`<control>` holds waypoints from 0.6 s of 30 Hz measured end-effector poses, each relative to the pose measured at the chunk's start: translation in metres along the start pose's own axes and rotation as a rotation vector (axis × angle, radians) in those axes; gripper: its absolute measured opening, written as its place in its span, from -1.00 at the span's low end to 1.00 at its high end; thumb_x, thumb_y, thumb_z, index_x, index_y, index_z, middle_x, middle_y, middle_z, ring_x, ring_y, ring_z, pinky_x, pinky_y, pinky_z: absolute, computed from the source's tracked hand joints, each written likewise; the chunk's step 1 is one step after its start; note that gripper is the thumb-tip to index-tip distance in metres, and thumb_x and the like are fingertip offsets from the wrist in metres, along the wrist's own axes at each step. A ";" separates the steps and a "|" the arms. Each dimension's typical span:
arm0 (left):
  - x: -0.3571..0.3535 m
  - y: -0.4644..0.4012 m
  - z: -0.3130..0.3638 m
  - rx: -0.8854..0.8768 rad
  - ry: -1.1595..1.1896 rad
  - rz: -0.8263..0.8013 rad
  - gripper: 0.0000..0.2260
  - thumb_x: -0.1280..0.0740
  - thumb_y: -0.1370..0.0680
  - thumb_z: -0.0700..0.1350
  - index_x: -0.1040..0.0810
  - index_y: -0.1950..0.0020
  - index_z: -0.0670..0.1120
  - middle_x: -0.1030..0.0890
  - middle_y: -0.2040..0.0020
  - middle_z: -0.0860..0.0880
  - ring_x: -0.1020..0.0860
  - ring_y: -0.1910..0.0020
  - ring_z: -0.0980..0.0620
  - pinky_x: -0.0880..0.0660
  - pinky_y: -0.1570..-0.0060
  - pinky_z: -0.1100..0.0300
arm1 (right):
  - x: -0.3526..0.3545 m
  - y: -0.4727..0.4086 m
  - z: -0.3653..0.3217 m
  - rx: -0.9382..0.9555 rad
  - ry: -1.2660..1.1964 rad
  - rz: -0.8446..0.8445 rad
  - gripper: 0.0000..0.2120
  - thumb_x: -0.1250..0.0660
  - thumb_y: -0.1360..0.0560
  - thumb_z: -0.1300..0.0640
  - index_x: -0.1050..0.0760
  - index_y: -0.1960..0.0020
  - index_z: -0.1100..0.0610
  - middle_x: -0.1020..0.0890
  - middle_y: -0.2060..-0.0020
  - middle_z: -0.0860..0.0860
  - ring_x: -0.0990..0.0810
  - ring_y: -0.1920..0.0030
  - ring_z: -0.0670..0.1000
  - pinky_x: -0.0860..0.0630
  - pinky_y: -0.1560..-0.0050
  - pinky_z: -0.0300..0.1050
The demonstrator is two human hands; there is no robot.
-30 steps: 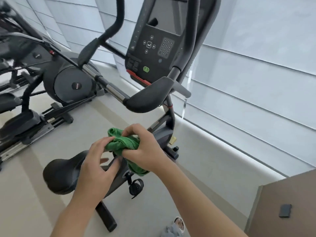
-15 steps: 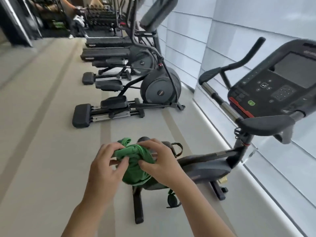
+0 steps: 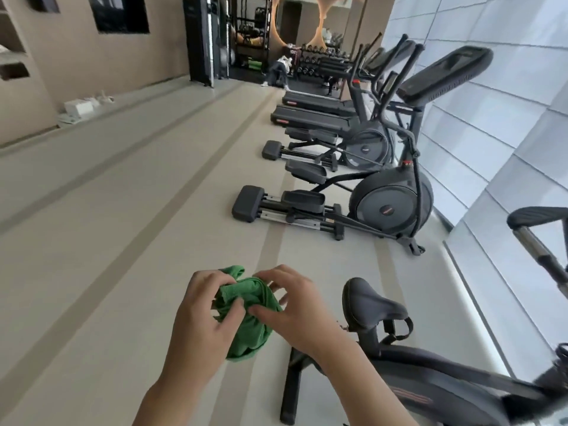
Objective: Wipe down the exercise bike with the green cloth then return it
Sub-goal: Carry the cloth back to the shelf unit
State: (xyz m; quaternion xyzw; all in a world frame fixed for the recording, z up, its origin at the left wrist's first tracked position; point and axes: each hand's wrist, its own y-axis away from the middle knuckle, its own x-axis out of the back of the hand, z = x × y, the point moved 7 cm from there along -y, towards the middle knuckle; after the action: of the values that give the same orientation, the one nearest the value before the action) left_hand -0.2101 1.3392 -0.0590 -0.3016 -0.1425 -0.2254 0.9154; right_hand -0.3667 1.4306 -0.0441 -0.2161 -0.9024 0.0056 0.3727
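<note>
Both forearms reach forward from the bottom edge, and the two hands meet in front of the body, above the floor. Between them is the bunched green cloth, held in the air and touching nothing else.

The left hand is turned back-up, its fingers curled over the cloth's left side and its thumb pressed into the folds, so it grips the fabric. A small loop of cloth sticks up past its knuckles.

The right hand is also back-up, on the cloth's right side. Its fingers are bent and spread, the tips resting on the upper folds, and its thumb presses into the cloth from the side just beside the left thumb, pinching the fabric. The lower part of the cloth hangs down below both hands.

The bike stands to the right of the hands, its saddle just beside the right wrist and apart from the cloth. One handlebar shows at the right edge.

Farther along the window wall stand an elliptical and more machines behind it.
</note>
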 end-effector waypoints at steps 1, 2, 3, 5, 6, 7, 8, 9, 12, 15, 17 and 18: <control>0.005 0.002 -0.005 0.017 0.013 0.000 -0.79 -0.40 -0.51 -0.09 -0.53 -0.10 0.11 -0.51 -0.15 0.16 -0.59 -0.19 0.06 -0.62 -0.04 0.01 | -0.006 -0.004 -0.003 0.007 0.017 -0.023 -0.60 -0.52 -0.47 0.02 -0.61 -0.29 -0.11 -0.58 -0.09 -0.29 -0.57 -0.10 -0.23 -0.56 -0.03 -0.33; 0.009 0.004 -0.009 0.032 0.025 -0.005 -0.79 -0.40 -0.51 -0.10 -0.53 -0.10 0.12 -0.51 -0.15 0.15 -0.59 -0.20 0.05 -0.62 -0.05 -0.01 | -0.013 -0.008 -0.005 0.012 0.030 -0.048 -0.62 -0.51 -0.47 0.04 -0.62 -0.28 -0.09 -0.59 -0.08 -0.28 -0.57 -0.09 -0.22 -0.59 -0.04 -0.27; 0.012 0.005 -0.013 0.041 0.032 -0.015 -0.79 -0.40 -0.51 -0.11 -0.53 -0.09 0.12 -0.52 -0.16 0.14 -0.59 -0.22 0.04 -0.62 -0.07 -0.03 | -0.018 -0.012 -0.007 0.017 0.038 -0.069 -0.63 -0.49 -0.47 0.06 -0.64 -0.27 -0.07 -0.59 -0.08 -0.27 -0.58 -0.08 -0.20 -0.61 -0.04 -0.20; 0.018 0.006 -0.019 0.047 0.032 -0.025 -0.77 -0.41 -0.50 -0.14 -0.54 -0.09 0.13 -0.52 -0.17 0.13 -0.58 -0.26 0.04 -0.62 -0.10 -0.03 | -0.027 -0.019 -0.011 0.026 0.046 -0.101 -0.66 -0.47 -0.46 0.09 -0.66 -0.23 -0.03 -0.62 -0.06 -0.23 -0.61 -0.04 -0.13 -0.63 -0.03 -0.07; 0.021 0.006 -0.022 0.052 0.030 -0.020 -0.75 -0.42 -0.50 -0.15 -0.55 -0.09 0.14 -0.53 -0.18 0.13 -0.59 -0.26 0.03 -0.63 -0.10 -0.03 | -0.030 -0.023 -0.012 0.032 0.045 -0.115 -0.68 -0.45 -0.45 0.10 -0.66 -0.21 -0.02 -0.63 -0.04 -0.20 -0.62 -0.02 -0.11 -0.63 -0.02 -0.03; 0.024 0.005 -0.025 0.058 0.028 -0.009 -0.73 -0.44 -0.50 -0.18 -0.56 -0.10 0.14 -0.54 -0.19 0.13 -0.60 -0.26 0.03 -0.63 -0.10 -0.01 | -0.033 -0.028 -0.013 0.039 0.043 -0.125 -0.69 -0.44 -0.45 0.10 -0.67 -0.19 -0.01 -0.63 -0.03 -0.19 -0.62 -0.01 -0.10 -0.63 -0.02 -0.02; 0.027 0.004 -0.027 0.062 0.022 0.004 -0.70 -0.47 -0.51 -0.21 -0.57 -0.13 0.14 -0.55 -0.20 0.12 -0.60 -0.25 0.03 -0.63 -0.10 0.02 | -0.036 -0.032 -0.014 0.047 0.040 -0.131 -0.71 -0.43 -0.46 0.10 -0.67 -0.18 -0.01 -0.63 -0.01 -0.19 -0.62 0.00 -0.10 -0.63 -0.01 -0.01; 0.028 0.001 -0.029 0.065 0.012 0.012 -0.66 -0.50 -0.52 -0.24 -0.59 -0.16 0.15 -0.55 -0.22 0.13 -0.61 -0.24 0.03 -0.63 -0.09 0.06 | -0.036 -0.037 -0.014 0.054 0.036 -0.131 -0.72 -0.43 -0.47 0.10 -0.67 -0.17 -0.02 -0.62 0.00 -0.20 -0.61 0.01 -0.11 -0.63 0.00 0.00; 0.026 -0.015 -0.029 0.062 -0.023 0.006 -0.56 -0.52 -0.51 -0.26 -0.59 -0.26 0.17 -0.55 -0.25 0.14 -0.61 -0.24 0.03 -0.62 -0.07 0.18 | -0.030 -0.055 -0.009 0.067 0.029 -0.111 -0.76 -0.42 -0.47 0.09 -0.68 -0.13 -0.04 -0.62 0.03 -0.21 -0.61 0.01 -0.12 -0.63 0.01 0.01; 0.016 -0.039 -0.026 0.053 -0.039 0.004 -0.57 -0.51 -0.54 -0.24 -0.59 -0.28 0.20 -0.55 -0.26 0.13 -0.59 -0.23 0.02 -0.59 -0.04 0.22 | -0.013 -0.075 0.002 0.068 0.039 -0.091 -0.76 -0.42 -0.47 0.08 -0.66 -0.13 -0.05 -0.61 0.01 -0.21 -0.60 0.02 -0.13 -0.62 -0.01 0.00; 0.006 -0.058 -0.024 0.049 -0.044 0.018 -0.59 -0.49 -0.56 -0.25 -0.60 -0.25 0.21 -0.57 -0.24 0.12 -0.61 -0.20 0.00 -0.60 -0.02 0.17 | 0.003 -0.088 0.014 0.058 0.035 -0.064 -0.77 -0.42 -0.48 0.07 -0.64 -0.12 -0.05 -0.60 0.01 -0.21 -0.59 0.02 -0.13 -0.61 -0.02 0.01; 0.000 -0.068 -0.024 0.050 -0.045 0.023 -0.60 -0.48 -0.56 -0.25 -0.61 -0.24 0.21 -0.57 -0.24 0.11 -0.62 -0.17 0.00 -0.62 -0.01 0.13 | 0.012 -0.096 0.021 0.055 0.028 -0.046 -0.78 -0.42 -0.48 0.07 -0.63 -0.12 -0.04 -0.60 0.00 -0.20 -0.59 0.02 -0.13 -0.60 -0.03 0.01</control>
State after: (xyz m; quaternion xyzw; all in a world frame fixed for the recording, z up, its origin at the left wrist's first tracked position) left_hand -0.2408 1.2760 -0.0445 -0.2854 -0.1651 -0.2043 0.9217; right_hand -0.4248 1.3517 -0.0348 -0.1853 -0.9013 0.0188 0.3910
